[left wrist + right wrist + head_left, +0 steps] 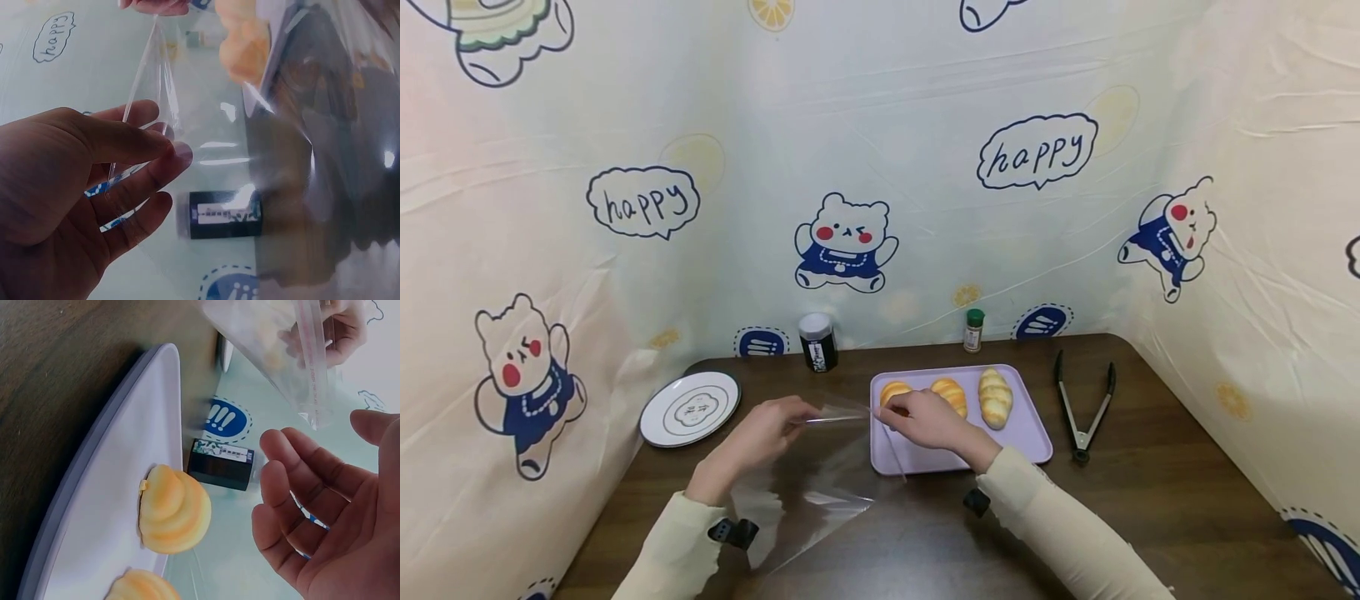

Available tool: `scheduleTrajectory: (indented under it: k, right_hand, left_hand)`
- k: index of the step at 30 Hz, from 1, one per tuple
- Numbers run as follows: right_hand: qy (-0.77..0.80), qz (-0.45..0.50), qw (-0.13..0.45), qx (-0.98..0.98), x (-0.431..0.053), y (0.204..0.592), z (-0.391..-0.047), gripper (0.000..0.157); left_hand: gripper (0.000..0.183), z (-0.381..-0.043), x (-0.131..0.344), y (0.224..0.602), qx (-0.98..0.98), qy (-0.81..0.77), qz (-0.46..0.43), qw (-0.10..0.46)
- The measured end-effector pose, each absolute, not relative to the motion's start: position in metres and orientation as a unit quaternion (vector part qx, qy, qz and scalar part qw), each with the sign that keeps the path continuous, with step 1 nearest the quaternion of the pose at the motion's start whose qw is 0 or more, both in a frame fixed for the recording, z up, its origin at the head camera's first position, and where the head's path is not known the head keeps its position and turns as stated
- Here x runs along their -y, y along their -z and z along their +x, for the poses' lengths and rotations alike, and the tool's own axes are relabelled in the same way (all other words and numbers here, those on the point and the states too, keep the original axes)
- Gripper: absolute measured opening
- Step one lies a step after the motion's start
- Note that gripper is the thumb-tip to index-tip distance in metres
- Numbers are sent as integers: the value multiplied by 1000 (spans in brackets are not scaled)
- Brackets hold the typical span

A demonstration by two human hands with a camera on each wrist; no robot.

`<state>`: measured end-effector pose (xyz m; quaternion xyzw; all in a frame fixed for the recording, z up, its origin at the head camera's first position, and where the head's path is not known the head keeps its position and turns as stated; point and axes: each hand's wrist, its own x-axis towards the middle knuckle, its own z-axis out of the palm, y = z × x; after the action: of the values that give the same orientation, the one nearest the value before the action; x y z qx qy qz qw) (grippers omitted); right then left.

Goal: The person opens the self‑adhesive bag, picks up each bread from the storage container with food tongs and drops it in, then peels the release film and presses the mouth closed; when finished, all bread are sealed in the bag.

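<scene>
- So the clear plastic bag [838, 504] hangs in the lower middle of the head view, over the wooden table [1157, 508] and just left of the lilac tray [925, 458].
- Left hand [767, 429] has its edge pinched between thumb and fingers. Right hand [928, 421] isn't gripping anything: in its wrist view the thumb and fingers are spread, with the bag's corner near them but apart.
- I'd bet it weighs next to nothing. Thin, floppy film, creases easily, probably slick and a bit clingy.
- Tearing is my worry if anyone yanks hard.
- Best hold, imo: the strip with red print [310, 369], upper right in the right wrist view. Looks like the stiffest bit. Fingertips at both ends, light tension; grab mid-panel and it'd likely just crumple.
</scene>
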<state>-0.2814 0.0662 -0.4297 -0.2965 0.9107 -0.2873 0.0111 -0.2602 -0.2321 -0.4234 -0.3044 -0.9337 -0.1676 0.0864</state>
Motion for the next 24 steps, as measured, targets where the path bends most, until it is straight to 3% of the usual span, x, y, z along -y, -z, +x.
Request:
scheduleTrajectory:
  k: [7,17,24]
  right_hand:
    - [285,-306,13,-908,-66,430,-282,28]
    - [301,-314,21,-900,-67,432,-282,26]
    - [320,-319,13,-892,-69,432,-283,19]
  left_hand:
    - [35,-260,222,422,943,176,-280,45]
    - [35,-259,219,421,937,163,-303,59]
    - [38,-260,218,427,932,150,-314,100]
